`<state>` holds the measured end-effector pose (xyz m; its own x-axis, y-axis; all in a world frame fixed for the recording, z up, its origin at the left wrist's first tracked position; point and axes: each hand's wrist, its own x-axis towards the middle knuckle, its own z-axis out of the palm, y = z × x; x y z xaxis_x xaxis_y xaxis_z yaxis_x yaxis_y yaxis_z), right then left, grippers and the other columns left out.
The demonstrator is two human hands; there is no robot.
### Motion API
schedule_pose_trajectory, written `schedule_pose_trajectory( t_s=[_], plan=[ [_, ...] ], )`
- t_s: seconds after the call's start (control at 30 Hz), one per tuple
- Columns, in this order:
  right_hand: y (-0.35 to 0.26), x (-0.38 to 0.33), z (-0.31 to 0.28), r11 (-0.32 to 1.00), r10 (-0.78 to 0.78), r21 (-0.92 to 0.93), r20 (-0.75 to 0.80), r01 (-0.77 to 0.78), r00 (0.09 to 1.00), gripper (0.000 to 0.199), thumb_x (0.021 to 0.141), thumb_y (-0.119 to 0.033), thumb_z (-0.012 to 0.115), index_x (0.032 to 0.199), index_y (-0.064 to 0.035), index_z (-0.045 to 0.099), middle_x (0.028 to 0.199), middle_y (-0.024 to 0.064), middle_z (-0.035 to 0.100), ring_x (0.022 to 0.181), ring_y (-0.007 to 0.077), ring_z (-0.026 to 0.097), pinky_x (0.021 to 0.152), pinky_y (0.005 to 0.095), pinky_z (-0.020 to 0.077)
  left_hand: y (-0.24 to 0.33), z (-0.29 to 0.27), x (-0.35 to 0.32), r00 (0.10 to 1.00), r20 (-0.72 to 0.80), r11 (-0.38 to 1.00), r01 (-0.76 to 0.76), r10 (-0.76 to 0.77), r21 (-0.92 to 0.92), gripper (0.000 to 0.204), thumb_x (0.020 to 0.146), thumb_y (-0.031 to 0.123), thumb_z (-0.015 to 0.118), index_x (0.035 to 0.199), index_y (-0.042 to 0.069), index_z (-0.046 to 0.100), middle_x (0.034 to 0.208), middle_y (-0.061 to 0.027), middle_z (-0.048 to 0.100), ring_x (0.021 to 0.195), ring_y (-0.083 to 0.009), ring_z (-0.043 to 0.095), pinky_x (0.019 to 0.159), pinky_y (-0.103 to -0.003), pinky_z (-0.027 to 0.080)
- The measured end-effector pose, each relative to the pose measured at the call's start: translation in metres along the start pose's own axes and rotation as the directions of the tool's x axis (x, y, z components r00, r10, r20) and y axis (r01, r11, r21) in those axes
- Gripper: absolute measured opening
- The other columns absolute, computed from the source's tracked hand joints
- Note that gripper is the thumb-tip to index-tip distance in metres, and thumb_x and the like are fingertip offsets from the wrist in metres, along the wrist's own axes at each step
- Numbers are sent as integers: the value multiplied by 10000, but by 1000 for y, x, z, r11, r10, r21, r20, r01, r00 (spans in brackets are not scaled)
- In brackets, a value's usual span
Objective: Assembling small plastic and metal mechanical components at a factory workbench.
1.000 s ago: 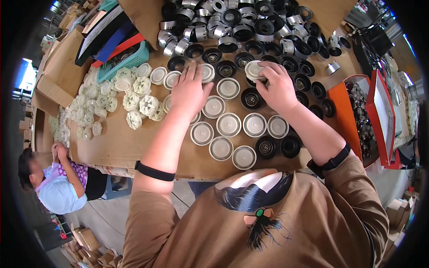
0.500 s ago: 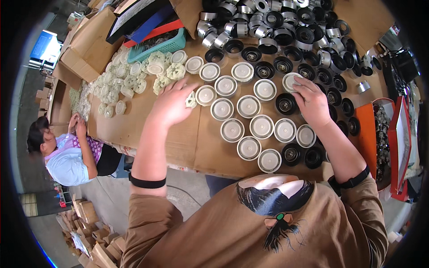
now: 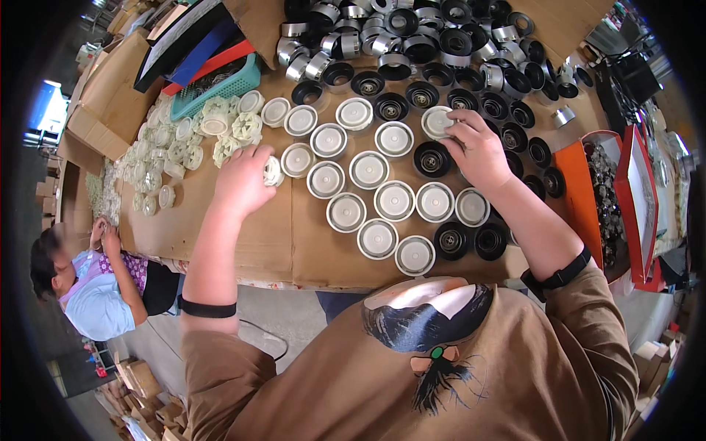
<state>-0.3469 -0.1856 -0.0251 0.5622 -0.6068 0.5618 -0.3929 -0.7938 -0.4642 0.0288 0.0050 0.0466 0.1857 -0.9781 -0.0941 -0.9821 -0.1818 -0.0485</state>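
Looking down from my head camera, my left hand (image 3: 243, 180) is curled around a small cream-white plastic wheel (image 3: 273, 171), fingers closed on it so that only its ribbed edge shows at the three o'clock side of my fist. It sits just beside the nearest white-capped disc (image 3: 298, 159), at the left end of the rows of such discs laid out on the cardboard sheet (image 3: 220, 235) that covers the table.

My right hand (image 3: 478, 151) is at about one o'clock from the middle of the picture. Its fingertips are pinched on the rim of another white cap (image 3: 438, 121), which lies at the far right end of the top row. At seven o'clock from that hand, touching its thumb side, sits an open black cup (image 3: 432, 159) with no cap on it.

Beyond the rows, at twelve o'clock, lies a heap of black and metal rings (image 3: 412, 37). At ten o'clock from my left hand there is a pile of loose cream wheels (image 3: 184, 151), and behind it a teal basket (image 3: 220, 84). At three o'clock stands an orange box (image 3: 599, 191) with small parts inside. At eight o'clock, well below the table edge, another person (image 3: 95, 287) sits bent over their own work.
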Motion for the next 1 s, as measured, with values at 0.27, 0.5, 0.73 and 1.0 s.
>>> schedule_pose_trajectory(
  t_s=[0.27, 0.5, 0.73, 1.0],
  plan=[
    [3, -1, -4, 995, 99, -5, 146, -100, 984, 165, 849, -142, 765, 989, -74, 708, 1175, 73, 671, 1080, 322, 674, 920, 438, 565, 26, -27, -36, 955, -181, 953, 191, -236, -234, 635, 730, 165, 823, 1309, 73, 579, 1265, -156, 663, 1167, -362, 634, 978, -433, 524],
    [-17, -2, -19, 965, -122, -233, 5, 120, 993, 254, 828, -203, 775, 1048, -83, 736, 1231, 65, 683, 1287, 340, 569, 1114, 516, 434, 103, -27, -56, 936, -211, 624, 12, -282, -782, 611, 727, 133, 872, 1260, 62, 583, 1135, -135, 717, 1036, -223, 714, 910, -348, 559],
    [-113, -28, -57, -291, 246, 715, 698, -635, 673, 539, 1075, -234, 541, 1576, -144, 361, 1489, 57, 492, 1357, 203, 518, 1050, 397, 501, 215, -35, -31, 872, -460, 644, -450, 167, -618, 757, 641, 191, 932, 1286, 78, 553, 1186, -144, 637, 1184, -367, 599, 992, -446, 508],
    [-23, -26, -67, 815, 415, 374, 157, -443, 896, 567, 923, -195, 746, 1427, -59, 526, 1319, 158, 590, 1154, 256, 621, 948, 359, 533, 231, -18, 22, 964, -255, 664, -239, 75, -708, 684, 681, 194, 905, 1268, 58, 581, 1180, -138, 658, 1204, -335, 599, 1054, -423, 466]
  ],
)
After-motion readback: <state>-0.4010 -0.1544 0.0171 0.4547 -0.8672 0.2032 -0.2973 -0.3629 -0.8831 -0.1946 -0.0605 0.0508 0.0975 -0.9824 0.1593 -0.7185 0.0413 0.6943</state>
